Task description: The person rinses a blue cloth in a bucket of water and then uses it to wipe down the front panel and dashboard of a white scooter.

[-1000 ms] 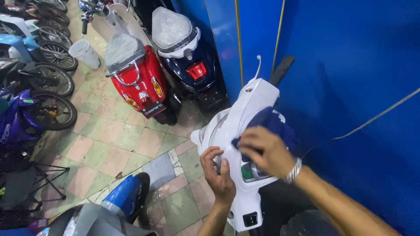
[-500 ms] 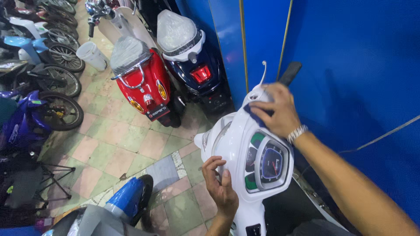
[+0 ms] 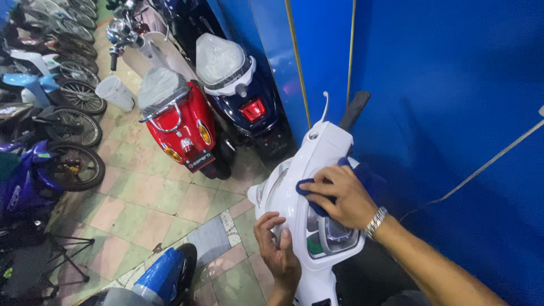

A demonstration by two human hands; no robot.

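Right hand (image 3: 340,198) fingers curled over a dark blue cloth (image 3: 362,178), pressing it flat against the glossy white scooter handlebar housing (image 3: 317,164). Soft, crumpled fabric bunched under the palm, spilling toward the blue wall (image 3: 453,102). Left hand (image 3: 277,249) fingers bent around the housing's near left edge, gripping smooth plastic. Housing long and rounded, running from bottom centre up and away toward a black rubber grip (image 3: 354,110) pointing at the wall. Round glass gauge (image 3: 334,235) just below the cloth. Left of the housing, a red scooter (image 3: 181,127) and a navy scooter (image 3: 238,96), seats wrapped in clear plastic, on a tiled floor (image 3: 158,209).
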